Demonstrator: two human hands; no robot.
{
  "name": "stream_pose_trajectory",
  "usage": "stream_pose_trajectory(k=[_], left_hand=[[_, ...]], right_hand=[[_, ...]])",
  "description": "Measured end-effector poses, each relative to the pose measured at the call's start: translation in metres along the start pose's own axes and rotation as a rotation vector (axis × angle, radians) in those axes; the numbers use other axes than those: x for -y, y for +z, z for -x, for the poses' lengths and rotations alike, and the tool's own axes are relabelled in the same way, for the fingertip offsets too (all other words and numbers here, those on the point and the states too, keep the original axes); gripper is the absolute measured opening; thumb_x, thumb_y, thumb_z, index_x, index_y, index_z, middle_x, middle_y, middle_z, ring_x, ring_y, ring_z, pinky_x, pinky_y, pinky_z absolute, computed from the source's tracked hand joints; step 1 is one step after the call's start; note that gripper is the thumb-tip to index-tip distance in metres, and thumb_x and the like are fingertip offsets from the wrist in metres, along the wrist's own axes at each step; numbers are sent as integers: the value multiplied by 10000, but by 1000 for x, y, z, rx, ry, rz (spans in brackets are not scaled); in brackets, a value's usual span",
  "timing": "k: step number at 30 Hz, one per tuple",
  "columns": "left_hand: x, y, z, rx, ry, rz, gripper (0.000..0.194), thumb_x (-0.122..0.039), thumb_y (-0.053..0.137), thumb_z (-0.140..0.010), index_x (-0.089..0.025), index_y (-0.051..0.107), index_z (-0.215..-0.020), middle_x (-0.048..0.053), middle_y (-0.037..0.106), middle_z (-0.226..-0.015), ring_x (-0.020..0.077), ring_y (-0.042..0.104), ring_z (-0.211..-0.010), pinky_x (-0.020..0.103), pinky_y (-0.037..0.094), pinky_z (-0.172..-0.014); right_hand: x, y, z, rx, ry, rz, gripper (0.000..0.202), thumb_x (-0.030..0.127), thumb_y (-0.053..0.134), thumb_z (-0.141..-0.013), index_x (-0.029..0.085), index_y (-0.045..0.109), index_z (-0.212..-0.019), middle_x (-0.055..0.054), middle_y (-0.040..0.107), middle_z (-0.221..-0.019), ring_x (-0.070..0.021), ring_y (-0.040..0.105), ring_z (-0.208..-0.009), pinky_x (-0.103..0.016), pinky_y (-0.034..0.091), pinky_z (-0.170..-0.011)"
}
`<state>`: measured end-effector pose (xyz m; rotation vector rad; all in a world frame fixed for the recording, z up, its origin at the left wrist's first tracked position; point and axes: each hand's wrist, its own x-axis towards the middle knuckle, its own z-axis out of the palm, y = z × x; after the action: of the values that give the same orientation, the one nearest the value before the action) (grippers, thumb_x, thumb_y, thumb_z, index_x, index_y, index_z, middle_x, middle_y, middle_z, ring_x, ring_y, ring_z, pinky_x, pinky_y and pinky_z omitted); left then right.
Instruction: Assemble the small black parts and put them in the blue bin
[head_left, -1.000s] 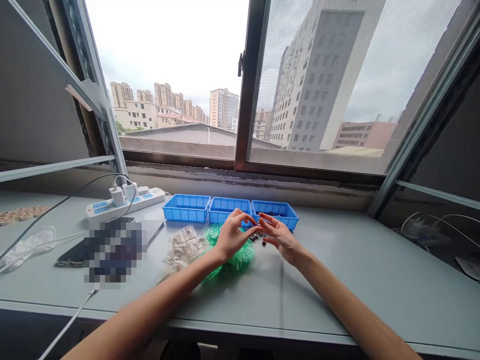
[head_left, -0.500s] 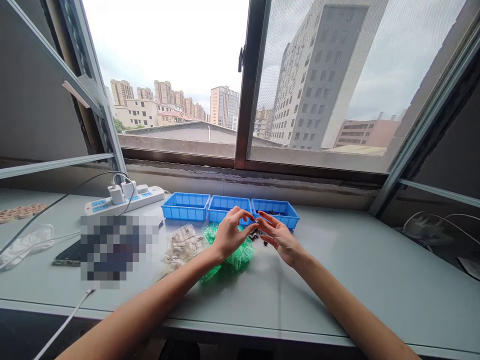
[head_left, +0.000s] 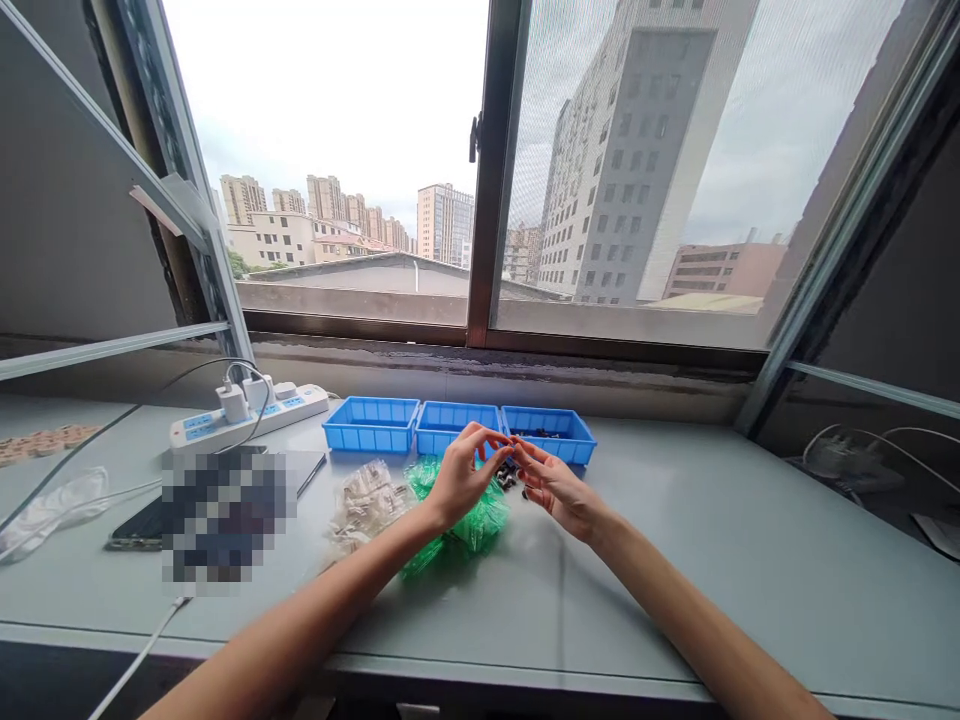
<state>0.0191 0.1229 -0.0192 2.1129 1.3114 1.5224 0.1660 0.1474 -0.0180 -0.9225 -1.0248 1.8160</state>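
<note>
My left hand and my right hand meet fingertip to fingertip above the table. Both are closed in a pinch, and whatever sits between the fingertips is too small to make out. Under my left hand lies a crumpled green plastic bag. Small dark parts lie in a loose pile on the table just behind and below the fingers. To the left of the green bag is a clear plastic bag with whitish contents.
Three blue bins stand in a row at the back: a left bin, a middle bin and a right bin with dark parts inside. A white power strip, a dark phone-like device and cables occupy the left side.
The fingers of my right hand have drawn in closer to those of my left, which stays nearly in place. The view has tilted slightly upward.
</note>
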Motion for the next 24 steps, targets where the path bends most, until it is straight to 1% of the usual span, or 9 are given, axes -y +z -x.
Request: stream_pose_trajectory(k=[5,8,11,13,15,17,19,21,24], left_hand=[[-1,-1,-1,-10,14,16,307,-461,497,-840,-189,637,-821,19,538,-792,107,470,-640,230,396,-588],[-1,-1,-1,-20,1,20,292,-451,496,-841,-191,627,-820,20,541,-805,108,474,-640,228,399,-579],[0,0,0,-31,-11,-5,234,-405,521,-833,-191,616,-839,17,548,-815,110,485,-652,231,411,-596],[2,1,0,-63,-29,-29,216,-378,569,-805,-199,606,-919,11,560,-834,112,488,-661,239,421,-620],[4,1,0,-98,-53,-47,246,-375,604,-780,-208,607,-961,11,568,-848,116,491,-669,246,425,-633],[6,0,0,-116,-78,-55,217,-396,610,-772,-207,645,-872,19,567,-834,122,496,-674,251,423,-624],[7,0,-2,-116,-92,-38,227,-417,605,-772,-201,671,-744,30,561,-812,127,505,-677,255,423,-612],[7,1,-2,-109,-92,3,242,-420,593,-781,-205,687,-725,36,559,-801,133,516,-688,260,430,-614],[6,2,-1,-88,-90,48,242,-419,575,-794,-218,705,-757,39,562,-800,139,527,-709,267,446,-634]], right_hand=[[0,1,2,91,8,53,273,260,785,-619,261,697,-878,41,632,-724,-33,509,-558,-110,372,-450],[-1,2,2,140,5,41,267,256,760,-650,268,690,-908,29,640,-765,-41,527,-582,-110,381,-453],[-1,0,-1,139,-23,58,264,261,729,-684,267,677,-942,18,642,-803,-46,530,-559,-120,402,-441],[0,-5,-6,65,-83,83,228,302,701,-711,257,673,-933,-1,648,-863,-59,540,-556,-137,415,-419],[2,-14,-14,-66,-164,77,199,374,665,-737,246,671,-890,-19,647,-910,-77,561,-573,-154,434,-407],[5,-25,-23,-205,-234,62,221,440,641,-742,242,665,-837,-22,644,-881,-87,573,-581,-165,461,-417],[8,-36,-30,-292,-288,88,240,470,649,-723,251,660,-821,-15,643,-852,-94,579,-581,-183,488,-434],[10,-44,-33,-352,-308,110,229,451,667,-707,254,658,-822,-13,646,-871,-93,580,-580,-191,505,-450],[11,-48,-33,-414,-295,108,180,370,678,-703,249,658,-835,-18,649,-938,-91,586,-599,-186,520,-471]])
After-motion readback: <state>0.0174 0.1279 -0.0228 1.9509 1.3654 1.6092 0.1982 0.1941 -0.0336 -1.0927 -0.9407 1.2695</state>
